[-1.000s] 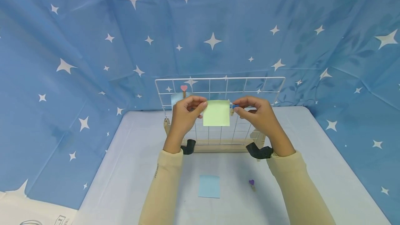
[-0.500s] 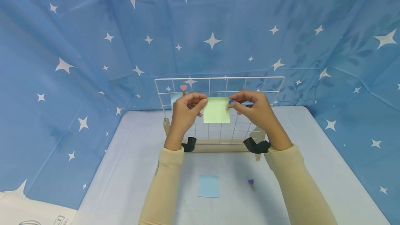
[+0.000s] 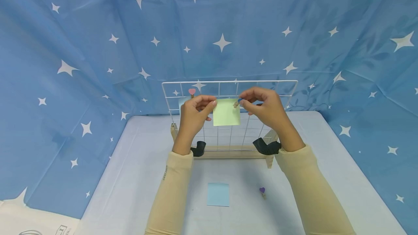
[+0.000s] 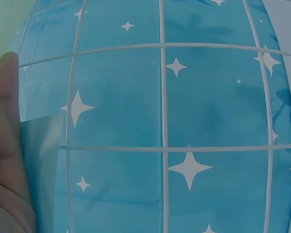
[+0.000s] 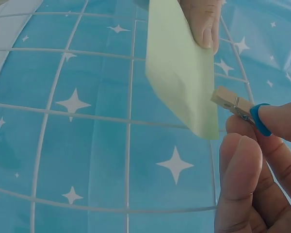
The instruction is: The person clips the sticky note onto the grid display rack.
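Observation:
My left hand [image 3: 195, 116] pinches the left edge of a pale green sticky note [image 3: 226, 113] and holds it up in front of a white wire grid [image 3: 219, 141]. Between the thumb and fingers of my right hand [image 3: 266, 106] is a small wooden clothespin [image 5: 234, 103] with a blue piece on its end. Its tip points at the note's top right part; in the right wrist view it comes right up to the paper's edge. On the grid's upper left, a pink heart clothespin [image 3: 192, 91] shows above a light blue note [image 3: 183, 102], mostly hidden behind my left hand.
A light blue sticky note [image 3: 218, 194] lies on the white table [image 3: 147, 191] in front of the grid. To its right lies a purple heart clothespin [image 3: 262, 192]. The grid stands on a wooden base [image 3: 228, 154], before a blue star-patterned curtain [image 3: 222, 17].
Both hands have risen slightly, the green note with them. The right hand has moved left with the clothespin, whose tip now overlaps the note's top right part in the head view.

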The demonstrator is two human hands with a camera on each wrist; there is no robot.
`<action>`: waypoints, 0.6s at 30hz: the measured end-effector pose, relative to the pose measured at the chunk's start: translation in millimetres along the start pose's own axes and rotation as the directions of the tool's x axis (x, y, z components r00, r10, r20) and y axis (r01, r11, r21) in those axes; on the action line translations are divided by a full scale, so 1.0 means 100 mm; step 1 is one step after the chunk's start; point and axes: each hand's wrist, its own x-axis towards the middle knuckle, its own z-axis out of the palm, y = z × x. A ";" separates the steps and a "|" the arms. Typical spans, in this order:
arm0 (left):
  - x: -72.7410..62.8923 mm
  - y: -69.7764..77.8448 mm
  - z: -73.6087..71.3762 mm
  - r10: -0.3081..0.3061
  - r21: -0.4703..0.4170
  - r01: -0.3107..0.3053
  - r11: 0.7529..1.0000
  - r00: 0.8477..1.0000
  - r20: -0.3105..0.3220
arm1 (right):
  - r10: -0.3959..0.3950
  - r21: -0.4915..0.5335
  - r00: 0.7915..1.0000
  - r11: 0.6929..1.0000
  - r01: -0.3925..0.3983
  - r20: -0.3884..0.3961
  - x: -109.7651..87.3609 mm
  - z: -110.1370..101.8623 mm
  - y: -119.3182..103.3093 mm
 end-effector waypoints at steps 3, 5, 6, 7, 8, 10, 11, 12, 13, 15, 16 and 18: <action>0.01 0.00 0.01 -0.001 0.007 0.001 1.000 1.000 -0.006 | -0.010 -0.007 1.000 1.000 0.010 -0.006 0.02 -0.01 -0.03; 0.01 0.01 0.01 -0.004 0.010 0.004 1.000 1.000 -0.011 | -0.009 -0.011 1.000 1.000 0.009 -0.014 0.03 -0.01 -0.05; 0.01 0.02 0.01 -0.005 0.010 0.006 1.000 1.000 -0.014 | -0.010 -0.014 1.000 1.000 0.010 -0.017 0.04 -0.02 -0.05; 0.01 0.02 0.02 -0.006 0.010 0.006 1.000 1.000 -0.016 | -0.010 -0.017 1.000 1.000 0.010 -0.020 0.04 -0.02 -0.06; 0.01 0.03 0.02 -0.007 0.009 0.007 1.000 1.000 -0.018 | -0.011 -0.020 1.000 1.000 0.011 -0.023 0.05 -0.02 -0.07; 0.01 0.03 0.02 -0.008 0.006 0.008 1.000 1.000 -0.022 | -0.016 -0.032 1.000 0.999 0.016 -0.026 0.06 -0.01 -0.08; 0.01 0.03 0.02 -0.008 0.005 0.008 1.000 1.000 -0.023 | -0.019 -0.038 0.999 0.999 0.018 -0.028 0.07 -0.01 -0.09; 0.01 0.03 0.02 -0.007 0.003 0.008 1.000 1.000 -0.024 | -0.023 -0.045 0.999 0.999 0.022 -0.030 0.08 -0.01 -0.09; 0.01 0.03 0.02 -0.007 0.002 0.008 1.000 1.000 -0.025 | -0.026 -0.053 0.999 0.998 0.024 -0.033 0.08 0.00 -0.10; 0.01 0.03 0.02 -0.007 0.000 0.007 1.000 1.000 -0.027 | -0.035 -0.072 0.998 0.997 0.032 -0.044 0.09 0.01 -0.11; 0.02 0.02 0.02 -0.007 -0.001 0.007 1.000 1.000 -0.028 | -0.043 -0.081 0.998 0.996 0.039 -0.051 0.10 0.02 -0.12; 0.02 0.02 0.03 -0.006 -0.003 0.006 1.000 1.000 -0.030 | -0.062 -0.097 0.996 0.994 0.055 -0.068 0.11 0.03 -0.12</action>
